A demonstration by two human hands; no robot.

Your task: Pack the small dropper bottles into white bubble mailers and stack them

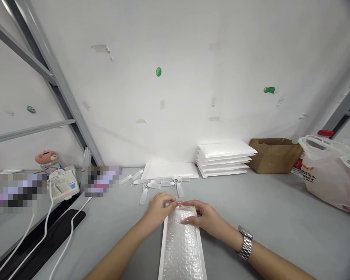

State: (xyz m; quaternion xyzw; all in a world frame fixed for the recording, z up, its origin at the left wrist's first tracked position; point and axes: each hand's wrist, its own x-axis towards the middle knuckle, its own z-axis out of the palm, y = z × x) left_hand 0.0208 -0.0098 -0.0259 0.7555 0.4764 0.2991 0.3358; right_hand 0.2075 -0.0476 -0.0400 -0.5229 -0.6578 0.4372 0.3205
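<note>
Head view: from where I stand, one bubble mailer [183, 245] extends from mid-worktop [268, 217] toward the near edge, bubbled face up; its lower end is cut off from sight. Left hand [160, 207]: thumb and fingers pinching the clear film [187, 209] at the mailer's far end. Right hand [205, 216]: grasping the same end, thumb on the bubbled face, fingers at the film. Wristwatch [245, 243] on right wrist. Just beyond the hands, white tags [154, 186] lie scattered. Along the worktop's back edge: a flat white packet [172, 170], then a mailer stack [226, 157] and brown box [274, 157]. Toward the right edge: plastic bag [329, 175].
</note>
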